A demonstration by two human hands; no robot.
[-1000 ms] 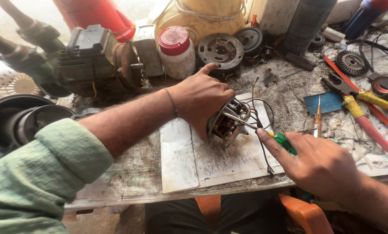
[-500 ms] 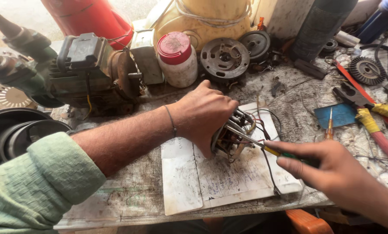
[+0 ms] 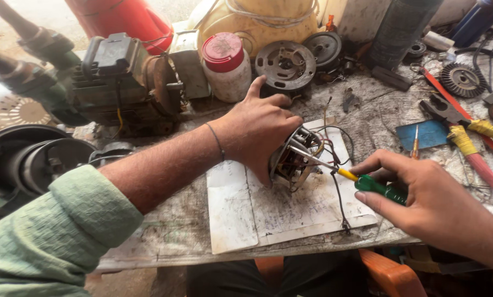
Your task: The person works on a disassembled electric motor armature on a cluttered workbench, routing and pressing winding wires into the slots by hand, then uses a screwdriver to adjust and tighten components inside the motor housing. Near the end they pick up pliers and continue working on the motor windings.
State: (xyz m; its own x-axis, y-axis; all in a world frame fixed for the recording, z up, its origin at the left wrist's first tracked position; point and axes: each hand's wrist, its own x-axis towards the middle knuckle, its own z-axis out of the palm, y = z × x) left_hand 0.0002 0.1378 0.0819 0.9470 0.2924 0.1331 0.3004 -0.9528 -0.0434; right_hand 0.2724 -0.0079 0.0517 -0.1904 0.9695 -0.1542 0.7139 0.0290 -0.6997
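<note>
Left hand curled palm-down; right hand pinched closed.

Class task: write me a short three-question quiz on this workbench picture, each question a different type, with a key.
1. True or false: the right hand holds a green-handled screwdriver.
2. What does the left hand grip?
A. the red-lidded jar
B. the small motor
C. the pliers
3. What lies under the motor on the bench?

Key: 1 true; 2 B; 3 a sheet of paper.
</note>
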